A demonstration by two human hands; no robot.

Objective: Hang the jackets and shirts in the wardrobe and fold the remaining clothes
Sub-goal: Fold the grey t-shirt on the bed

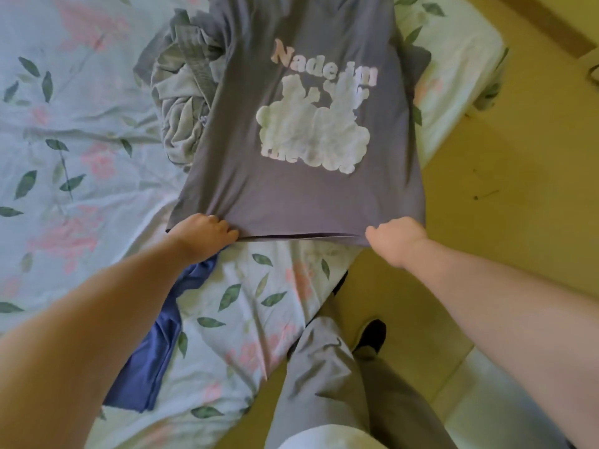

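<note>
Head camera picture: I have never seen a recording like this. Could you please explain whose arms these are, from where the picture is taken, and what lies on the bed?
There is no machine here. A person wears one wide-angle camera on the head, so you look down along their own two bare arms. The left hand and the right hand each grip the bottom hem of a grey T-shirt with a pale printed design and hold it stretched. It reaches away over the corner of a bed with a floral sheet. To the left of the shirt lies a crumpled pile of grey-green clothes. A blue garment lies on the sheet under the left forearm. Below are the person's own leg and the yellowish floor.
</note>
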